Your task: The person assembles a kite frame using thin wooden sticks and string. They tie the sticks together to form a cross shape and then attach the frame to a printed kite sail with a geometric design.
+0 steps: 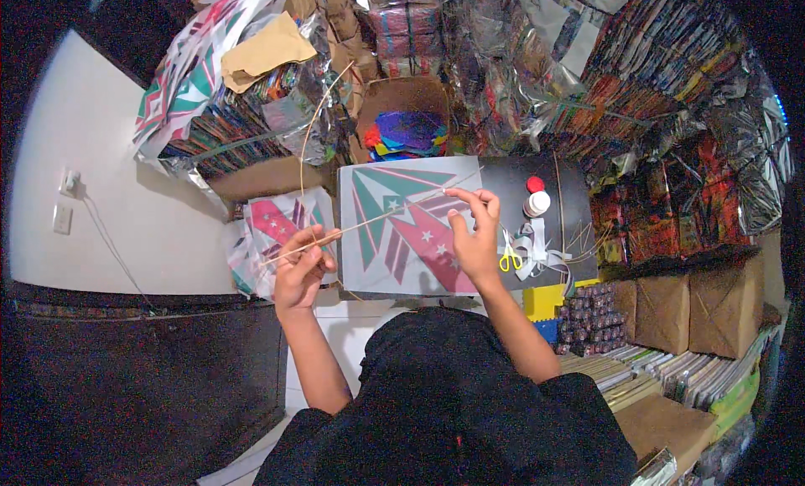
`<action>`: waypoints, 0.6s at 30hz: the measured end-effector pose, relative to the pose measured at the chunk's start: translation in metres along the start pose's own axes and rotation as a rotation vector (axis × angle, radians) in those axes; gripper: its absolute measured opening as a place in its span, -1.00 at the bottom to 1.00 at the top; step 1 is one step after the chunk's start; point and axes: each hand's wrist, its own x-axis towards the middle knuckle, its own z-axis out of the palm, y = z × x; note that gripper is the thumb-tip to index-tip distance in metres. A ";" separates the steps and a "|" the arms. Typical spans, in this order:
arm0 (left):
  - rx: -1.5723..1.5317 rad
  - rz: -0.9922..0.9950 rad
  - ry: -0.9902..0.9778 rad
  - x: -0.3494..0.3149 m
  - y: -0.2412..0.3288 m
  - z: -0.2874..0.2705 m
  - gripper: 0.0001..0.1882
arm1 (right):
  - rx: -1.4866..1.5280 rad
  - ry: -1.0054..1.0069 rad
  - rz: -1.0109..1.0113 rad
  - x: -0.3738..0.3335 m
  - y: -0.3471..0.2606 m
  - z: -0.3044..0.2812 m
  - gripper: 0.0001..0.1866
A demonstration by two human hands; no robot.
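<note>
**Left hand pinches a slender, pale-tan straight stick**

The step in hand looks like placing or sizing up the straight stick above a large white paper sheet printed with green, pink and purple shapes and white stars. The sheet lies on a dark, flat tabletop. The stick runs aslant over it, its left end lower in view and its right part reaching the right hand.

The left hand's fingers close around the stick near its left end, thumb against the curled fingertips. A long, thin, tan curved strip rises beyond this hand; whether the same fingers hold it, I cannot tell. The right hand's thumb stands well apart from its bent index finger, leaving a wide gap. The index fingertip meets the line of the stick, but contact cannot be told for sure.

The next move seems to call for a light, steady hold at 2 points and a careful match of the stick's angle to the print, because so thin a piece probably flexes easily.

To the right of the sheet are yellow-handled scissors, a small white plastic bottle, a round red cap and loose, curling white strips; neither hand touches these.
</note>
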 end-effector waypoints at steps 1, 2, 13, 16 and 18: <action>0.002 0.000 0.000 0.000 0.000 0.000 -0.60 | -0.034 0.002 -0.024 -0.001 -0.003 0.001 -0.65; 0.009 -0.001 -0.005 0.000 0.000 0.001 -0.60 | -0.070 0.005 -0.048 -0.002 -0.006 0.001 -0.66; 0.019 -0.025 -0.006 0.000 0.001 0.000 -0.59 | -0.027 -0.168 -0.193 -0.015 -0.022 0.008 -0.64; 0.017 -0.002 0.008 -0.003 0.002 -0.002 -0.59 | -0.049 -0.135 -0.175 -0.013 -0.017 0.000 -0.62; 0.008 0.014 0.006 -0.005 0.002 -0.005 -0.59 | -0.062 -0.068 -0.131 -0.006 0.002 -0.007 -0.60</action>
